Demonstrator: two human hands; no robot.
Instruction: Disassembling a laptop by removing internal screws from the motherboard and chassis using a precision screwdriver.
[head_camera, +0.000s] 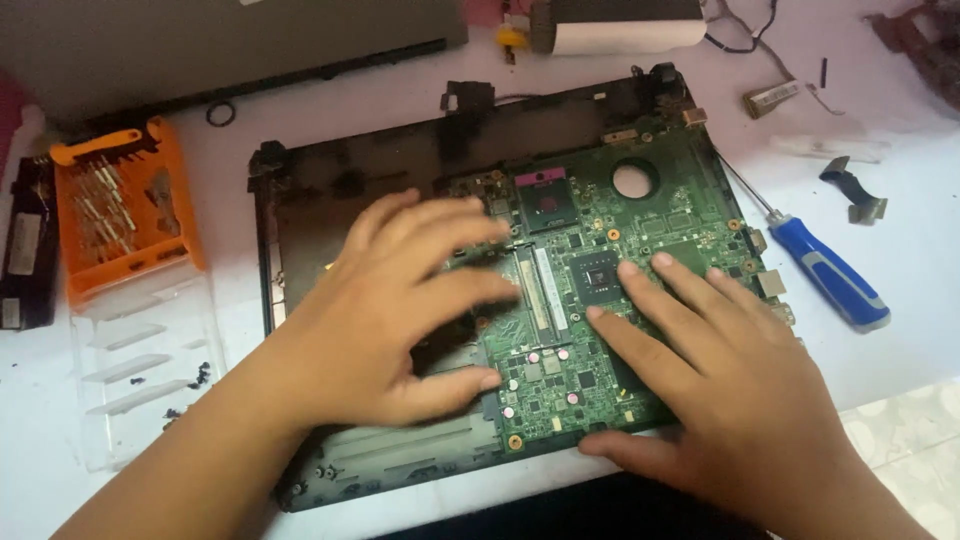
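Observation:
A green laptop motherboard (640, 215) lies in a black laptop base shell (300, 190) on a white table. My left hand (390, 310) rests flat over the board's left edge and the shell, fingers spread, thumb near the board's lower left part. My right hand (720, 385) lies flat on the board's lower right area, fingertips near a black chip (598, 272), thumb at the board's front edge. Neither hand holds anything. The parts of the board under both hands are hidden.
A blue-handled screwdriver (830, 280) lies right of the shell. An orange bit case (125, 205) with a clear lid (145, 370) and small loose screws (198, 376) sits at left, beside a black battery (28, 250). A grey laptop lid (220, 45) and cables (760, 30) lie at the back.

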